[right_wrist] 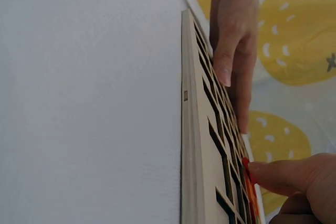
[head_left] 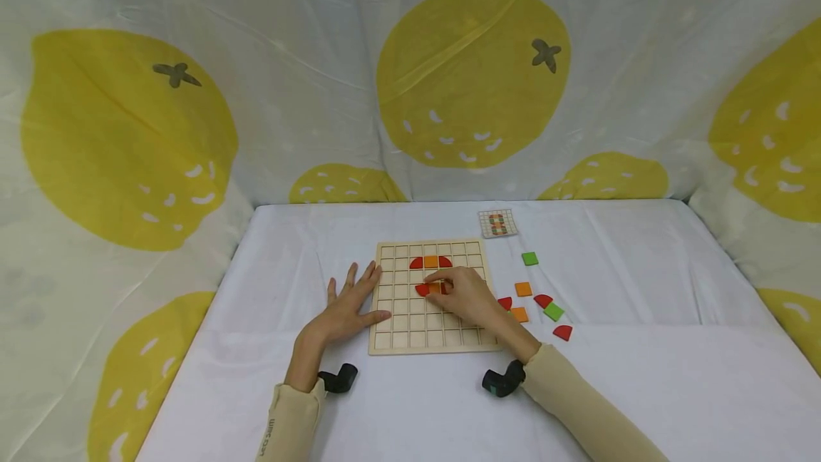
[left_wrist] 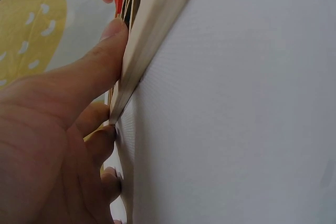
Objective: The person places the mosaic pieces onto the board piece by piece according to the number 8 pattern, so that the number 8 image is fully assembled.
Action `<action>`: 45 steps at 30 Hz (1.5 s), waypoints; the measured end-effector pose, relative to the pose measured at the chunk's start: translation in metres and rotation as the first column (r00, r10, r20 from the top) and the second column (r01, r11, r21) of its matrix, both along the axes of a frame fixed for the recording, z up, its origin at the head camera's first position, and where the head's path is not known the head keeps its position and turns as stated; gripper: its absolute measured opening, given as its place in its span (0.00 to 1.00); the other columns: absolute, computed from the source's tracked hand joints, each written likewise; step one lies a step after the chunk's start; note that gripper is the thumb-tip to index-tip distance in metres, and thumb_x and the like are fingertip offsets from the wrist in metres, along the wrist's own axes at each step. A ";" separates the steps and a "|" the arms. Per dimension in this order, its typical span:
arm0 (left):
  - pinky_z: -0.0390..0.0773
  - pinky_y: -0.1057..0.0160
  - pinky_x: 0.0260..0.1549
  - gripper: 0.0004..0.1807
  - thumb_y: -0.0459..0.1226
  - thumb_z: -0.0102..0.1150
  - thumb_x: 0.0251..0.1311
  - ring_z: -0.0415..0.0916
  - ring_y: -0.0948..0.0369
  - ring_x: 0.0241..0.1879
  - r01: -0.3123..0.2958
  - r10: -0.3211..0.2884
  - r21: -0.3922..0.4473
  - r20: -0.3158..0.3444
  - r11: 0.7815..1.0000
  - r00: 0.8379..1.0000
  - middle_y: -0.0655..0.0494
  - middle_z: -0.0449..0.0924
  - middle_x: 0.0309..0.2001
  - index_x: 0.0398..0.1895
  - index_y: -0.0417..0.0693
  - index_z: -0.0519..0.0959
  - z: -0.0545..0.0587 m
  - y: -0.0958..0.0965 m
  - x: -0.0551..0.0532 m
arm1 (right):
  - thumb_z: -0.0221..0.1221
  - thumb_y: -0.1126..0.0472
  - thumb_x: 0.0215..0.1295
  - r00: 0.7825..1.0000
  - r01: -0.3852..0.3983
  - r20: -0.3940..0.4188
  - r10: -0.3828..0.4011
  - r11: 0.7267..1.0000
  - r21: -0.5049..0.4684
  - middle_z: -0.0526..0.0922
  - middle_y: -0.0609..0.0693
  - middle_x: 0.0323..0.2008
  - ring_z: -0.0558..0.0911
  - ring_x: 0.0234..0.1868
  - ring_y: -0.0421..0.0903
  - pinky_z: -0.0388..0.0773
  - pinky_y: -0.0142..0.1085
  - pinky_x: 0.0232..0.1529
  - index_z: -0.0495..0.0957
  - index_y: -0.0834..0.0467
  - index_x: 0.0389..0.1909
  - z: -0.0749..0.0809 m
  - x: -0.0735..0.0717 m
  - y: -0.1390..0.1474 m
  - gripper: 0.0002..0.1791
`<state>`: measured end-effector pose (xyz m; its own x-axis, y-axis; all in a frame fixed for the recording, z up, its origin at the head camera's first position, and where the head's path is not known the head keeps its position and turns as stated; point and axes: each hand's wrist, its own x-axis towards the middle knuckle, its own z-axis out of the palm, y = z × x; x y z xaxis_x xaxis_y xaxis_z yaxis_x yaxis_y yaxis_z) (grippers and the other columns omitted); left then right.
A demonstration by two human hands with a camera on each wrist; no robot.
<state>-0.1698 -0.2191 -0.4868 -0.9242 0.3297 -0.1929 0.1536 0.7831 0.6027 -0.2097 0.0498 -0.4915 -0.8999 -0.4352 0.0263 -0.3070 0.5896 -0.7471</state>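
A square wooden grid board [head_left: 400, 341] lies on the white cloth. My left hand [head_left: 343, 316] rests at its left edge, fingers spread, thumb [left_wrist: 102, 56] over the rim. Above the board's middle, my right hand [head_left: 468, 294] has thumb and index finger curled together at a red quarter-circle tile [head_left: 421, 290]. This red tile [right_wrist: 245, 164] stands slightly raised at the thumb tip in the right wrist view. Beside it is an orange square tile [head_left: 435, 288], with another red tile partly hidden under the fingers. An upper row holds an orange tile [head_left: 430, 262] between two red quarter-circles.
Right of the board lie loose tiles: green squares [head_left: 529, 259], orange squares [head_left: 523, 289] and red quarter-circles [head_left: 562, 333]. A small pattern card [head_left: 497, 223] lies behind the board's right corner. Lemon-print cloth [head_left: 474, 77] hangs behind the table.
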 end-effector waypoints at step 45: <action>0.19 0.27 0.73 0.51 0.50 0.65 0.68 0.23 0.39 0.84 -0.008 0.008 0.013 0.001 1.000 1.000 0.46 0.39 0.85 0.84 0.44 0.46 0.000 0.000 0.000 | 0.72 0.58 0.63 0.993 0.112 0.045 -0.108 0.989 -0.093 0.59 0.43 0.14 0.58 0.16 0.39 0.55 0.28 0.21 0.88 0.57 0.50 0.004 -0.001 0.027 0.15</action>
